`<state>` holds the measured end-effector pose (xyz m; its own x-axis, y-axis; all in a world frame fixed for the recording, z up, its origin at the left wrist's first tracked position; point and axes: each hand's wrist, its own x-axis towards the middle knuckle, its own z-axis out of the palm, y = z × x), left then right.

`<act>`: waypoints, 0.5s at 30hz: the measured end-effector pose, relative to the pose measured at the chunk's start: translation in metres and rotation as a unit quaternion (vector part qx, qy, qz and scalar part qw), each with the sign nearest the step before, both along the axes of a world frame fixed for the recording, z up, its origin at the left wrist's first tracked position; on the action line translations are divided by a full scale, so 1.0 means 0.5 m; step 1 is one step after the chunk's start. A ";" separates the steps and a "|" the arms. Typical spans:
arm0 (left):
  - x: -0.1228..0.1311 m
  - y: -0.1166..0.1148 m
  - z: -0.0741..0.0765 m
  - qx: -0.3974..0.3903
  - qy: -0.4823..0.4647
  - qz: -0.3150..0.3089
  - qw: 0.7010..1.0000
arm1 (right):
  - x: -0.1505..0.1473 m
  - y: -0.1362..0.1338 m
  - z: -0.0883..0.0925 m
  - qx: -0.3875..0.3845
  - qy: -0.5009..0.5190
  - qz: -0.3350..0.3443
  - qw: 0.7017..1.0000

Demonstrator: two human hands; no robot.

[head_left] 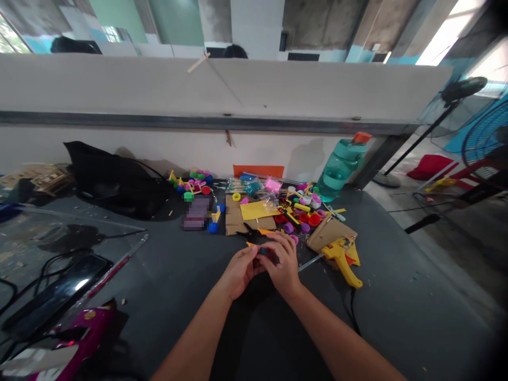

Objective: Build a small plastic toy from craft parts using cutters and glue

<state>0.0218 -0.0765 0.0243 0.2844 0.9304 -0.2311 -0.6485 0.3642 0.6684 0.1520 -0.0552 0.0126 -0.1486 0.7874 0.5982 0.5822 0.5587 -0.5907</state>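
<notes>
My left hand [242, 269] and my right hand [282, 262] meet above the dark table, fingertips together. Between them is a small dark teal lump [262, 251], perhaps clay, pinched from both sides. Its exact shape is too small to make out. Just beyond the fingers lies a black and orange hand tool [251, 231], partly hidden by them. Right of my right hand, a yellow glue gun [342, 259] rests on its side beside a brown cardboard piece [331, 233]. A yellow sheet [257, 210] lies on flat cardboard [233, 219] behind the hands.
Colourful bottle caps [304, 218] are heaped behind, near a teal water bottle [337, 169]. A black bag [115, 180] leans against the partition [159, 87]. At left are a clear sheet [99, 227], a black phone [59, 293] and a magenta power strip [89, 330].
</notes>
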 end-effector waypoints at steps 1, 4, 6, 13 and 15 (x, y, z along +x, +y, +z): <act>0.000 0.000 -0.005 -0.003 0.028 0.004 1.000 | 0.000 0.000 0.000 0.001 0.011 0.002 1.000; -0.002 0.003 -0.008 -0.014 0.066 0.028 0.997 | -0.002 -0.004 0.002 -0.020 0.049 0.058 0.997; -0.007 0.007 -0.003 -0.021 0.065 0.056 0.996 | -0.003 -0.009 0.006 -0.068 0.107 0.113 0.985; -0.014 0.018 0.005 0.002 0.038 0.138 0.990 | -0.002 -0.014 0.004 -0.190 0.357 0.211 0.890; -0.010 0.018 0.002 -0.005 0.040 0.147 0.988 | -0.004 -0.011 0.000 -0.205 0.375 0.227 0.875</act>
